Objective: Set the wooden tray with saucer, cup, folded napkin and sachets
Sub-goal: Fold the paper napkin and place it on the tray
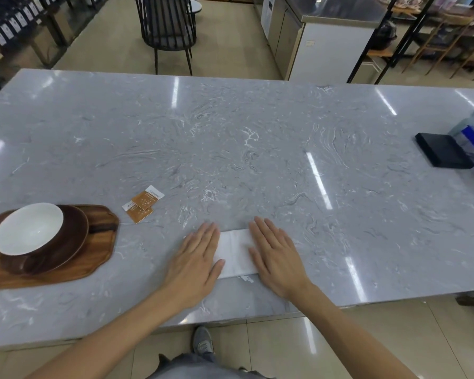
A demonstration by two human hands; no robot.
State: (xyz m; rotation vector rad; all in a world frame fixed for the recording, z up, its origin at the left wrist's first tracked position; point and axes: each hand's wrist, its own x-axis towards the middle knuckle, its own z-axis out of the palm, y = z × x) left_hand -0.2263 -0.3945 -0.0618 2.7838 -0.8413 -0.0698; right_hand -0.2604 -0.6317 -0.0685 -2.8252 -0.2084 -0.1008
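- The white napkin (pixel 234 253) is laid flat on the grey marble table (pixel 257 146), near the front edge.
- It is pressed down by the left hand (pixel 196 262) and the right hand (pixel 278 261), palms flat, fingers straight and close together.
- The white cup (pixel 28 228) is set on the brown saucer (pixel 74 242), on the wooden tray (pixel 99 250) at the left.
- Two brown sachets (pixel 143 203) are seen just beside the tray, overlapping.

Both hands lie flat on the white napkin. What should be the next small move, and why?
Probably lift the napkin and carry it left to the tray. It already looks folded into a strip, pressed flat under the left hand and right hand, while the cup on its saucer is on the tray. The sachets lie on the table, so they likely come after.
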